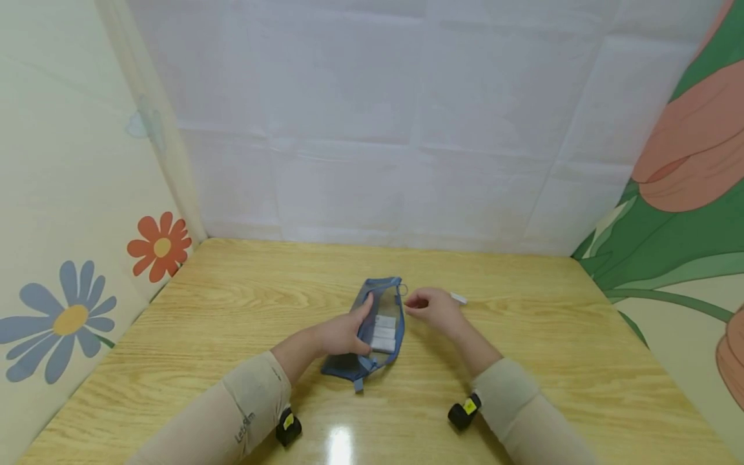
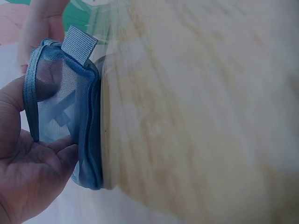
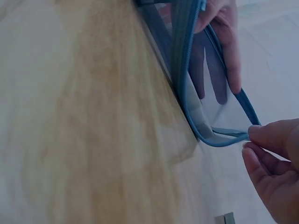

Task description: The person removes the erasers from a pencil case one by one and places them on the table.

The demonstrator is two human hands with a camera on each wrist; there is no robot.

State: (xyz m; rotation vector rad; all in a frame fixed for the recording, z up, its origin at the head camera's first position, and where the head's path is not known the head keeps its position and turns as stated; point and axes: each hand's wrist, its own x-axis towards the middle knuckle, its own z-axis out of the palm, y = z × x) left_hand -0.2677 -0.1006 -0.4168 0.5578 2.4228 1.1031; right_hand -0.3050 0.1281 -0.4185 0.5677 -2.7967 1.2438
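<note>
1. On the worktop (image 1: 261, 281), the head view shows a blue mesh pouch (image 1: 388, 305) lying near the middle, its mouth open. Three white blocks (image 1: 383, 334) sit side by side inside it. The left hand (image 1: 340, 332) grips the pouch from its left side. The right hand (image 1: 438, 310) is at the pouch's right edge, and a small white thing (image 1: 458, 298) lies just past that hand.
2. From the left wrist, part of the left hand's thumb shows through the mesh, while its fingers bend against the pouch. A pale blue tab (image 2: 79, 45) juts from one end.
3. From the right wrist, the right hand's thumb and forefinger pinch the end of the blue rim (image 3: 219, 141). The left hand's fingers show partly through the mesh.
</note>
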